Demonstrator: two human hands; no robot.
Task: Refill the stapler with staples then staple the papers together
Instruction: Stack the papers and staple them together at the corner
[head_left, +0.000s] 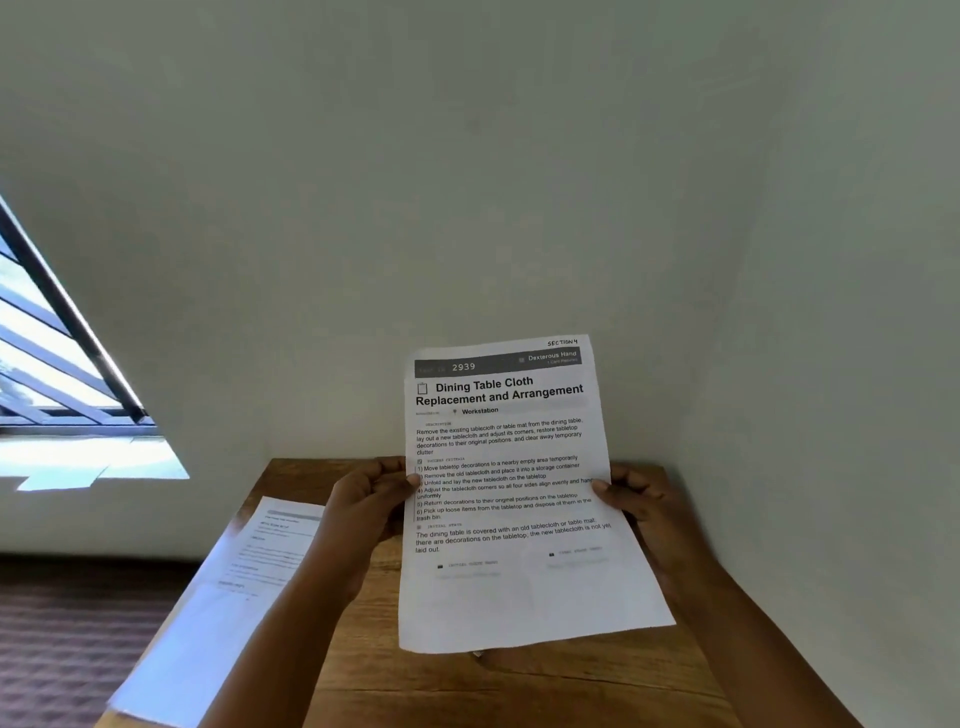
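Observation:
I hold a printed white sheet (511, 519) upright above the wooden table (519, 686). My left hand (371, 499) pinches its left edge and my right hand (636, 501) pinches its right edge, each at mid-height. The sheet is headed "Dining Table Cloth Replacement and Arrangement". A second printed paper (228, 603) lies flat on the table's left side, hanging over the left edge. No stapler or staples show in view; the held sheet hides the table's middle.
The table stands in a corner, with pale walls (519, 208) behind and to the right. A window (47, 364) is at the left. Dark patterned floor (67, 639) lies left of the table.

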